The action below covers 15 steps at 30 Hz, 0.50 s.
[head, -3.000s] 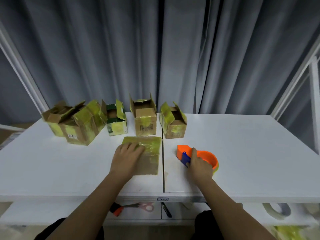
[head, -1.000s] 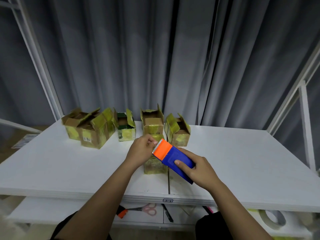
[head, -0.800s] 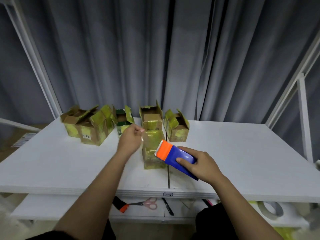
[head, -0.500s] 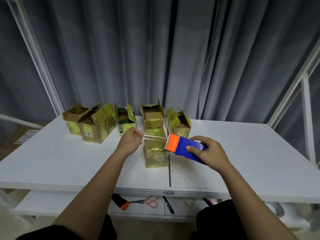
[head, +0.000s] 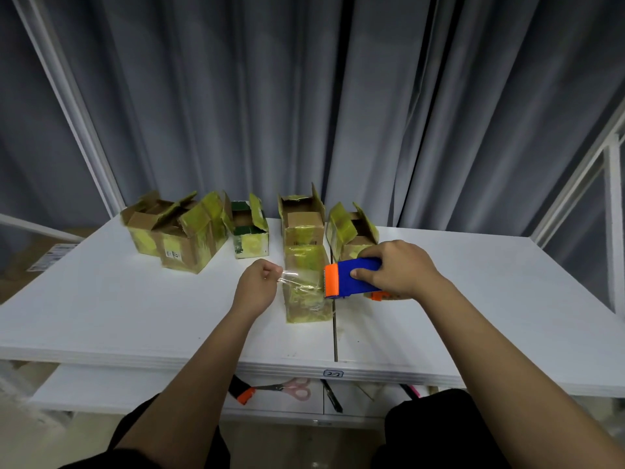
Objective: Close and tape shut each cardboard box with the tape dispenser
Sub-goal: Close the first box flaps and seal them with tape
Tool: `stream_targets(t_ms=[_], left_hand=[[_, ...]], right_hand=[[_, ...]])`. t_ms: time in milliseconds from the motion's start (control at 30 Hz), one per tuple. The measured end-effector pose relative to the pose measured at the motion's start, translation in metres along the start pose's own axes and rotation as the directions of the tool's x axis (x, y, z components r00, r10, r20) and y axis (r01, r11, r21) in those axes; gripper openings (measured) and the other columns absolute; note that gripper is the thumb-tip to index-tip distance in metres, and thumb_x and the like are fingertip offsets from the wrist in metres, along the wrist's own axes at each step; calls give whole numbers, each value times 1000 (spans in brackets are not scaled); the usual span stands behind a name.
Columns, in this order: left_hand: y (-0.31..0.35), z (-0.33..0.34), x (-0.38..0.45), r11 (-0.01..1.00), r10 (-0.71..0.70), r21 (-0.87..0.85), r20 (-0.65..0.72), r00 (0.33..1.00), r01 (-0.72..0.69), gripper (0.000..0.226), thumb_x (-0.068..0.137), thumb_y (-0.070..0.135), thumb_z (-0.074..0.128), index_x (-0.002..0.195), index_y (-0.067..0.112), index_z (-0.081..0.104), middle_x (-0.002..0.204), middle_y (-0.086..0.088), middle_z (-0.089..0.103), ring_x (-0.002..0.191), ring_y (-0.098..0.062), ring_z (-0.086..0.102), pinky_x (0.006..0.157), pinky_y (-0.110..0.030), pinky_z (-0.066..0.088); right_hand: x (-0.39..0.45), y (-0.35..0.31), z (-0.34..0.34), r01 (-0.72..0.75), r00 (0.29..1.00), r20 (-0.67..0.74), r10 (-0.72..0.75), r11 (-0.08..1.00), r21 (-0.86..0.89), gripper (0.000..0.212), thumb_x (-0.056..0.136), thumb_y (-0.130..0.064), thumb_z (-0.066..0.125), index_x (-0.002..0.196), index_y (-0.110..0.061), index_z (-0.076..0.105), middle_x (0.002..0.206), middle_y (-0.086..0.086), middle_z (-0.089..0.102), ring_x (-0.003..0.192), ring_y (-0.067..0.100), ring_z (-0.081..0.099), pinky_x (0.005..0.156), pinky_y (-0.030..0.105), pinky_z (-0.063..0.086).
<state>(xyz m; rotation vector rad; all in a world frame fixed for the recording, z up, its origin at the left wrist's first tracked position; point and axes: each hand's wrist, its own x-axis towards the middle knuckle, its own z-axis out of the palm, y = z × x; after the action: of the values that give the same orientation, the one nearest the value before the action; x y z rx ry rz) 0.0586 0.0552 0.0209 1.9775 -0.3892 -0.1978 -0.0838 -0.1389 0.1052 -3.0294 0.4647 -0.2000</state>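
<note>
I see the tape (head: 297,279) is now pulled out longer than a moment ago: my left hand (head: 258,288) pinches its free end, my right hand (head: 397,273) grips the dispenser (head: 351,277) further right. The strip hangs over the closed box (head: 306,286), so I judge sticking comes next. Five open boxes (head: 189,235) wait behind on the white counter (head: 118,316); grey curtains (head: 270,96) hang beyond.

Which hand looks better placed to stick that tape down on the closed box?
Probably the left hand: it pinches the free end of the clear tape just left of the closed box. The right hand is busy gripping the tape dispenser.
</note>
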Motion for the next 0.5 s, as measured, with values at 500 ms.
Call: stream_targets(t_ms=[500], left_hand=[[-16,15,4,992,-28,-123,-32,999,24,12,96,15,51,96,6,58,76,1,57,67,-17,61,84,-44,54]], right_hand=[[26,2,2,67,997,-43,-72,993,-93,39,88,-54,56,115,-27,62,105,-4,67,90,14,54,70,26,38]])
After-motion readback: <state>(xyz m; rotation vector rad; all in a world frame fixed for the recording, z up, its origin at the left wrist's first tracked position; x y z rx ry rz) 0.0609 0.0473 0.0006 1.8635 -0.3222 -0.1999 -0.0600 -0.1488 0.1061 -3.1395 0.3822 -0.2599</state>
